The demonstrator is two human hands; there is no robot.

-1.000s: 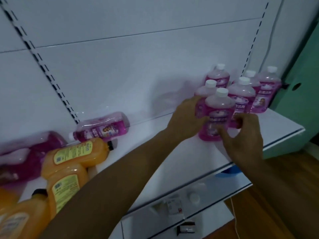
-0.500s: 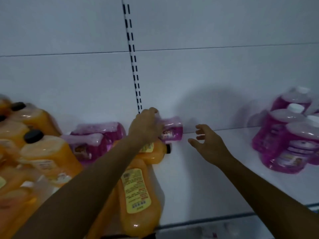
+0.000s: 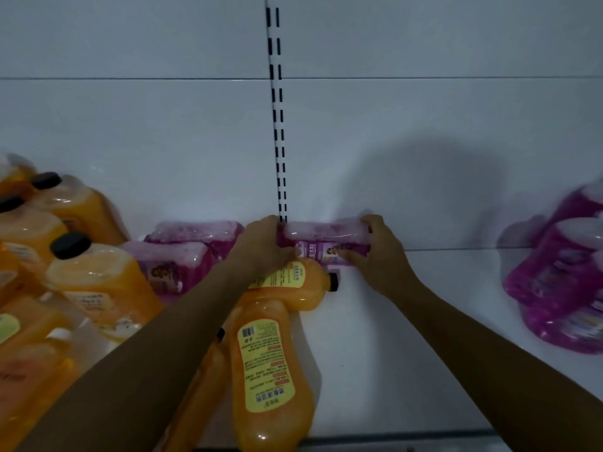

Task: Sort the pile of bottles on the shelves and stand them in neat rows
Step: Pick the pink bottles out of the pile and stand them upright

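A pink bottle (image 3: 323,241) lies on its side against the back wall of the white shelf (image 3: 375,337). My left hand (image 3: 266,246) grips its left end and my right hand (image 3: 375,252) grips its right end. Just in front of it lie two orange bottles with black caps: one (image 3: 293,285) crosswise under my left wrist, another (image 3: 270,370) pointing toward me. Two more pink bottles (image 3: 182,252) lie on their sides to the left. Standing pink bottles (image 3: 564,282) are grouped at the right edge, blurred.
A heap of orange bottles with black caps (image 3: 75,265) fills the left of the shelf, some upright, some tipped. A slotted upright rail (image 3: 277,109) runs down the white back panel. Bare shelf lies between my right arm and the standing pink bottles.
A second ago both hands were at the standing pink bottles on the right. They moved left; first my left hand, then my right, closed on the lying pink bottle.
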